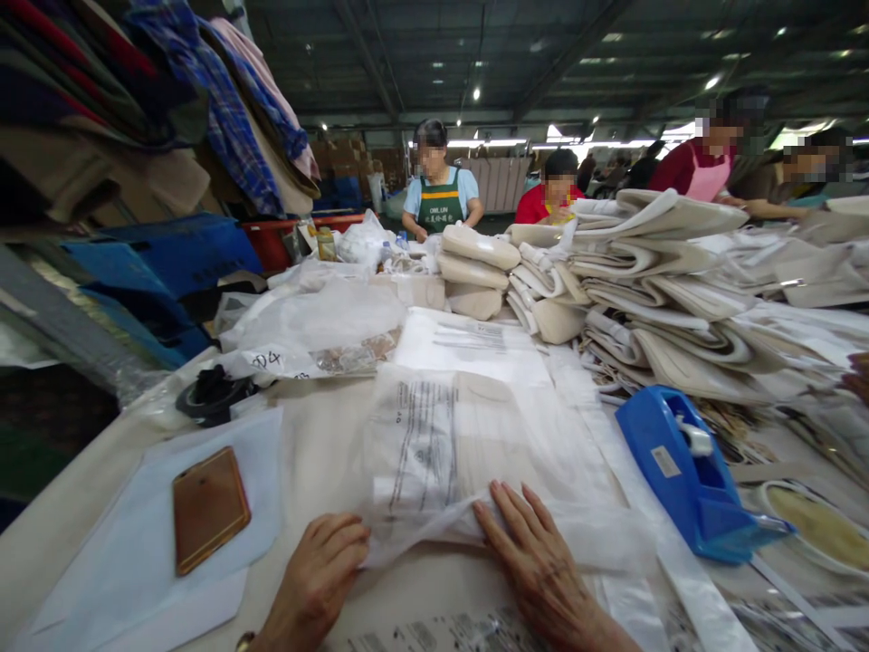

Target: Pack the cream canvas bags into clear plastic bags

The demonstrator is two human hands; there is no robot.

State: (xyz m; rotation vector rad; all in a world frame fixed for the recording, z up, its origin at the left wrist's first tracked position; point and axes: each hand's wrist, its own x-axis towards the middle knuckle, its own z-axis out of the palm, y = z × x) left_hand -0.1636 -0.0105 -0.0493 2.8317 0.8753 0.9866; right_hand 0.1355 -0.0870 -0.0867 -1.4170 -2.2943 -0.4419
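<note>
Bag (479,448) looks milky, translucent, creased and dark-printed.

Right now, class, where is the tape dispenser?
In the head view, the tape dispenser sits to the right of the plastic bag under the right hand, in front of the folded stack.

Ceiling lamps (476,93): are glowing as small white spots beneath a dim roof (434,41);
Back openings (679,133): are blowing out to white;
Clear bag (502,435): is catching soft, milky glare; its print (424,444) is blurring;
Hanging clothes (237,127): are sinking into shadow;
Worktop (319,435): is receiving diffuse light; shadows are falling faintly;
Piles at right (825,263): are stretching and softening toward the edge
</note>
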